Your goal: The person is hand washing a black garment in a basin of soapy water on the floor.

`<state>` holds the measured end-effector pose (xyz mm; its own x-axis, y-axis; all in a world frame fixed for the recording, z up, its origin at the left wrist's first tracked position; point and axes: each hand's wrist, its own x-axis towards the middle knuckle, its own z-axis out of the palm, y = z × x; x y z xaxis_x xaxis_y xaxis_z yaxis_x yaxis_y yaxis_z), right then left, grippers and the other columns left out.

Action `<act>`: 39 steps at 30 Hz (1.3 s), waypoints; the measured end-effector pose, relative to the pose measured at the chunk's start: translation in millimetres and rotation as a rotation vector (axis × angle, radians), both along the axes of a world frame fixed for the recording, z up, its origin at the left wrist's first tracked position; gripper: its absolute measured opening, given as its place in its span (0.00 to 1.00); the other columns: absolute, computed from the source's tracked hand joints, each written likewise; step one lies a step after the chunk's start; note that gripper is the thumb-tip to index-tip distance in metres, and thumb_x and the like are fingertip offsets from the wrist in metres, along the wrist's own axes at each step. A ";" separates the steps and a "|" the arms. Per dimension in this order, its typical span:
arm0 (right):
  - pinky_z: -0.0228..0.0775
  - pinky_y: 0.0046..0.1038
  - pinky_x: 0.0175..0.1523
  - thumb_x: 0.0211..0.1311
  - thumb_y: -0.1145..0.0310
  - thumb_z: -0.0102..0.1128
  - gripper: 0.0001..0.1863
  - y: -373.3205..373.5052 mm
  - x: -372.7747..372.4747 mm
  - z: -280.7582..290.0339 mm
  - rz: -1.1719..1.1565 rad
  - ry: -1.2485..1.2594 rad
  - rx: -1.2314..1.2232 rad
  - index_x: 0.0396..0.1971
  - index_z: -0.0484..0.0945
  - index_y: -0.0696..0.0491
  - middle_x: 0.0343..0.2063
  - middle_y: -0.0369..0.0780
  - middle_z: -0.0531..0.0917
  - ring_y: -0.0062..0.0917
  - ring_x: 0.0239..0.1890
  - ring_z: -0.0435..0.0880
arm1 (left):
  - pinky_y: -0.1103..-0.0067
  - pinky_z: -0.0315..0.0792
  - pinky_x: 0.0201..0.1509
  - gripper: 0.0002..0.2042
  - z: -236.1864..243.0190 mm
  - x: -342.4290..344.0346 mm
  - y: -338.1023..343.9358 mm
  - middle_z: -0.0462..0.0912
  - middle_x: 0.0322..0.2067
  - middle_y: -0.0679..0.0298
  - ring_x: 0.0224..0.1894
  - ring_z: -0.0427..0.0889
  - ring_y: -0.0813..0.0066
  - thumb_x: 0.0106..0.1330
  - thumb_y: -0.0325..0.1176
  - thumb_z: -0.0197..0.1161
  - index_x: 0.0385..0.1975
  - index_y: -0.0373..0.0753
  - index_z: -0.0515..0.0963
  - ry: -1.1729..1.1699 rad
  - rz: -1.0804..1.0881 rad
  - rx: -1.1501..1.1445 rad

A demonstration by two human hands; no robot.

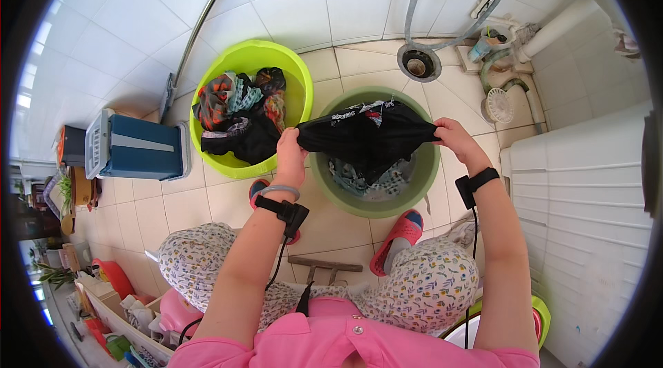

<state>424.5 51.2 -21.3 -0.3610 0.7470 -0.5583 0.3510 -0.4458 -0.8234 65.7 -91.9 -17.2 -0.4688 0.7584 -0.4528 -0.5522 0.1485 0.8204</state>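
Observation:
A black garment (373,139) with a white printed edge and a small red patch is stretched between my two hands. My left hand (290,154) pinches its left end, and my right hand (457,140) grips the right end. Its middle sags over a dull green basin (376,210). Inside that basin, patterned teal and white cloth (349,178) lies in cloudy water. To the left stands a bright lime basin (304,68) heaped with dark, orange and teal clothes (238,116).
A blue mop bucket (141,147) stands left of the lime basin, with a mop pole (200,33) leaning on the tiled wall. A floor drain (418,63) with a grey hose lies beyond the green basin. At right is a white ribbed panel (573,181).

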 end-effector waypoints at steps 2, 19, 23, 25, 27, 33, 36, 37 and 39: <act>0.71 0.22 0.43 0.55 0.75 0.47 0.09 0.7 3.4 10.1 -0.031 0.004 0.021 0.37 0.73 0.56 0.33 0.34 0.77 0.19 0.35 0.76 | 0.74 0.72 0.46 0.05 14.1 -3.9 -3.1 0.76 0.33 0.67 0.39 0.76 0.74 0.65 0.32 0.48 0.31 0.41 0.71 0.023 0.020 0.009; 0.69 0.26 0.50 0.58 0.75 0.56 0.15 -24.6 -69.5 35.7 -0.118 0.067 0.861 0.47 0.73 0.54 0.40 0.41 0.77 0.28 0.44 0.76 | 0.88 0.60 0.26 0.06 65.9 49.7 -1.9 0.73 0.24 0.77 0.24 0.67 0.90 0.68 0.36 0.56 0.34 0.41 0.75 0.027 -0.271 0.014; 0.70 0.27 0.45 0.54 0.67 0.64 0.14 -49.7 -94.8 31.2 0.430 0.032 0.384 0.39 0.74 0.55 0.33 0.41 0.80 0.30 0.38 0.79 | 0.85 0.68 0.31 0.07 70.4 70.2 14.1 0.75 0.28 0.73 0.28 0.72 0.85 0.69 0.36 0.54 0.36 0.40 0.74 -0.021 -0.336 0.040; 0.71 0.29 0.43 0.53 0.65 0.66 0.14 -72.9 -113.0 28.5 0.478 0.030 0.387 0.36 0.76 0.56 0.31 0.40 0.81 0.30 0.35 0.80 | 0.83 0.69 0.33 0.07 70.3 74.4 21.2 0.75 0.30 0.71 0.30 0.73 0.83 0.69 0.36 0.54 0.37 0.40 0.73 -0.030 -0.334 0.037; 0.70 0.30 0.42 0.55 0.65 0.64 0.12 -78.3 -113.5 26.8 0.419 0.016 0.372 0.34 0.77 0.58 0.31 0.43 0.82 0.30 0.34 0.80 | 0.81 0.71 0.35 0.07 69.8 83.0 30.7 0.75 0.32 0.70 0.32 0.74 0.81 0.69 0.35 0.54 0.38 0.39 0.73 -0.056 -0.339 0.040; 0.69 0.24 0.39 0.62 0.63 0.58 0.11 -54.3 -93.4 20.7 0.113 0.133 0.020 0.36 0.78 0.55 0.29 0.33 0.81 0.18 0.32 0.78 | 0.74 0.70 0.51 0.14 50.9 78.9 31.3 0.77 0.40 0.65 0.45 0.76 0.75 0.67 0.38 0.57 0.46 0.36 0.70 0.071 -0.381 -0.021; 0.70 0.22 0.40 0.65 0.58 0.55 0.12 -58.6 -98.7 33.1 -0.027 0.216 -0.104 0.37 0.77 0.52 0.31 0.31 0.80 0.15 0.34 0.77 | 0.78 0.69 0.48 0.20 22.3 82.7 16.0 0.76 0.42 0.65 0.44 0.74 0.77 0.64 0.42 0.61 0.50 0.35 0.69 0.180 -0.521 -0.123; 0.70 0.22 0.40 0.65 0.58 0.55 0.12 -57.9 -98.7 30.4 -0.027 0.216 -0.106 0.37 0.77 0.52 0.31 0.31 0.80 0.15 0.34 0.77 | 0.80 0.69 0.47 0.22 17.1 88.0 12.5 0.76 0.42 0.65 0.43 0.74 0.78 0.63 0.43 0.62 0.50 0.35 0.69 0.229 -0.580 -0.186; 0.71 0.22 0.42 0.66 0.56 0.53 0.13 -56.7 -99.1 24.6 -0.046 0.365 -0.229 0.37 0.76 0.51 0.34 0.31 0.79 0.14 0.36 0.76 | 0.82 0.68 0.42 0.16 13.2 99.3 6.6 0.78 0.36 0.67 0.37 0.73 0.81 0.62 0.39 0.65 0.42 0.35 0.73 0.276 -0.562 -0.109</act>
<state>325.4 -5.5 3.3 -0.5347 0.6385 -0.5535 0.0305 -0.6400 -0.7678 164.9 -85.3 -4.0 -0.1232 0.8789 -0.4608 -0.1358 0.4451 0.8851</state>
